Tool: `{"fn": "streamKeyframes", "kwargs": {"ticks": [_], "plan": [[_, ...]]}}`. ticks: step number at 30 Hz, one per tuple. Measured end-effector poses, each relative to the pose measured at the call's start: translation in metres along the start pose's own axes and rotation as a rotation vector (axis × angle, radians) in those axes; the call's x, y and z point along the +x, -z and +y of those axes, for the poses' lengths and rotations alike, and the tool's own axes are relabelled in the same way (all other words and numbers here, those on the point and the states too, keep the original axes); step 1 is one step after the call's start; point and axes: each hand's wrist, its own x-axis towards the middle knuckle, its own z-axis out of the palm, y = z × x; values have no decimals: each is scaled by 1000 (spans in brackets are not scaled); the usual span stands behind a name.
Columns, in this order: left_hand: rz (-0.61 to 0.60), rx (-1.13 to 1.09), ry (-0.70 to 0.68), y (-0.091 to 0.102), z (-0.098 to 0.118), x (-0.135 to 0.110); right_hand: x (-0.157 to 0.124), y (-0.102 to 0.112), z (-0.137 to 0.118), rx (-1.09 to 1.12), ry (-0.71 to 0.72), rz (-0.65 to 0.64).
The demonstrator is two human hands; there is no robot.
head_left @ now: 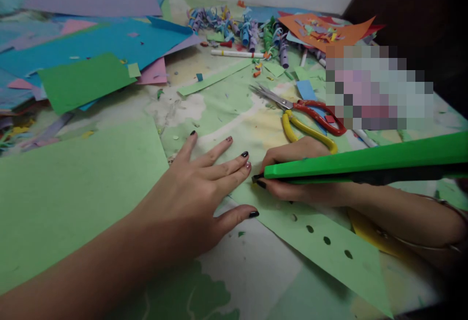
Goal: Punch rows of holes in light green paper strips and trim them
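My left hand (204, 188) lies flat with fingers spread on a light green sheet of paper (73, 193), pressing it to the table. My right hand (296, 174) is closed around a long bright green tool (365, 161), a hole punch or cutter by its look, whose tip meets the edge of the paper beside my left fingertips. A light green strip (329, 247) with a row of punched holes runs out under the tool towards the lower right.
Red-and-yellow scissors (303, 115) lie just beyond my right hand. Blue, green, pink and purple sheets (109, 42) cover the left. Curled paper strips (234, 25), a white marker (237, 53) and an orange sheet (329, 30) lie at the back. A blurred patch sits at right.
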Motion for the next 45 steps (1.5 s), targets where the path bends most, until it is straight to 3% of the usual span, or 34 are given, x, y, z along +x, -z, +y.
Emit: {"fn": "streamKeyframes", "kwargs": {"ticks": [3,8,14,21,26,33,39,45], "plan": [[7,0,5,-1,1,-1,0,4,1,71,3,-26],[-2,-17,14,-1,2,0,3,15,0,89,-52,-182],[31,-12,-1,-1,2,-1,2,10,-1,80,-26,-121],[43,-7,-7,-2,2,0,-1,-5,-5,-58,-27,69],[27,-5,-6,-2,2,0,-1,-2,-5,-72,-58,43],[58,-9,-28,-3,2,1,0,9,-2,67,-24,-97],[159,-14,-176,0,-2,-1,-2,2,-5,-23,-61,1],[131,-3,-321,3,-8,-2,-1,1,-7,-72,-104,-3]]}}
